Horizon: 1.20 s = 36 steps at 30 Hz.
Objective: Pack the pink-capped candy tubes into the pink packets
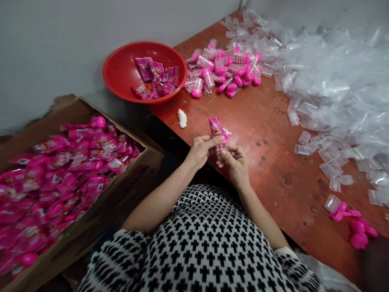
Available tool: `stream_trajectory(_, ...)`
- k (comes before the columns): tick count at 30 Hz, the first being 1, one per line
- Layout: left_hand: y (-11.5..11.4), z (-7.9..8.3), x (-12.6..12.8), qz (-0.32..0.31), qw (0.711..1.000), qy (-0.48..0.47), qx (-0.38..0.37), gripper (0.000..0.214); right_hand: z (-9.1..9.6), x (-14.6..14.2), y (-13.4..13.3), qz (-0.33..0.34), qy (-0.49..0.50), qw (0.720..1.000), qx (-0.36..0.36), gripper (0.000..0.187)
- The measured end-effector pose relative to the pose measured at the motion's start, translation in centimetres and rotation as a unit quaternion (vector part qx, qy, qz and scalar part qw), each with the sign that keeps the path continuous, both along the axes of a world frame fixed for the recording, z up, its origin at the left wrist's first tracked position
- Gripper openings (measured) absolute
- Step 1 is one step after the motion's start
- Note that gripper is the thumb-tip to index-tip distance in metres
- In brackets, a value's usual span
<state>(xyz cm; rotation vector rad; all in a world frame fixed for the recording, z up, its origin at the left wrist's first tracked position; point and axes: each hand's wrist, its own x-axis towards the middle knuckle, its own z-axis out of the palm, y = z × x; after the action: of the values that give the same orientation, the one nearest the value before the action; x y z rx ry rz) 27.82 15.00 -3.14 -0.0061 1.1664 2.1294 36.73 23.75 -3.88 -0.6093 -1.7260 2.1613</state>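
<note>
Over the table's near edge, my left hand (199, 153) pinches a printed pink wrapper (216, 126) between thumb and fingers. A clear tube of pink candy balls (219, 151) sits directly below the wrapper, its top hidden by the wrapper and my thumb. My right hand (238, 164) is closed around the lower part of that tube, thumb in front. Whether the tube is partly inside the wrapper I cannot tell. Beyond both hands, a pile of candy-filled tubes with pink caps (223, 67) lies on the table.
A red bowl (117, 73) holds several pink wrappers. At the left, a cardboard box (121, 182) is full of pink packets. Empty clear tubes (340, 101) heap across the table (273, 194)'s right side. Pink plastic pieces (360, 231) lie at lower right, a white scrap (182, 118) near the edge.
</note>
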Motion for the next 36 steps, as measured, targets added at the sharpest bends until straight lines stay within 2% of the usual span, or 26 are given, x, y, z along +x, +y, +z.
stream_trajectory(6, 0.3, 0.5, 0.9, 0.034, 0.998, 0.043, -0.034, 0.028, -0.4, 0.1, 0.1, -0.054, 0.015, 0.995, 0.087, 0.028)
stream_trajectory(8, 0.5, 0.6, 1.3, 0.052, 0.997, 0.035, -0.033, 0.03, -0.4, 0.1, 0.1, -0.039, 0.008, 0.998, 0.05, 0.025)
stream_trajectory(11, 0.8, 0.5, 1.8, 0.043, 0.999, -0.01, -0.01, 0.036, -0.4, -0.1, -0.1, -0.025, 0.002, 1.0, -0.012, 0.024)
stream_trajectory(16, 0.9, 0.0, 2.3, 0.074, 0.997, -0.012, -0.011, 0.038, -0.6, 0.0, -0.6, -0.038, 0.013, 0.999, 0.031, 0.027)
stream_trajectory(23, 0.4, 0.5, 2.9, 0.033, 0.999, 0.002, -0.034, 0.033, -1.0, 0.1, -0.4, -0.032, 0.007, 0.996, -0.083, 0.027)
stream_trajectory(29, 0.3, 0.5, 2.4, 0.054, 0.996, -0.06, 0.046, 0.038, -1.1, -0.1, -0.1, -0.049, 0.013, 0.994, -0.093, 0.027)
stream_trajectory(33, 0.3, 0.3, 2.0, 0.048, 0.997, -0.05, 0.029, 0.035, -1.2, 0.1, -0.4, -0.048, 0.007, 0.997, -0.063, 0.028)
stream_trajectory(36, 0.3, 0.1, 2.0, 0.06, 0.997, -0.039, 0.016, 0.034, -1.2, 0.3, -0.7, -0.074, 0.018, 0.997, 0.018, 0.027)
